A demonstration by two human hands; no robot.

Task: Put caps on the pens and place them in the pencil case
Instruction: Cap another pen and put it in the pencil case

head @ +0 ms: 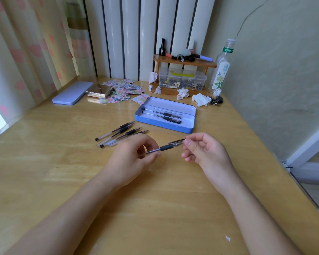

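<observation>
Between my hands, above the wooden table, I hold one clear pen with a black grip. My left hand pinches its barrel end. My right hand pinches the cap on its tip end. An open blue tin pencil case lies just beyond, with two capped pens inside. Several uncapped pens lie in a loose bunch left of the case, partly hidden behind my left hand.
The case's lid lies at the far left beside a shiny box and scattered stickers. A small shelf with a clear plastic box, crumpled tissues, keys and a glass bottle stand at the back right.
</observation>
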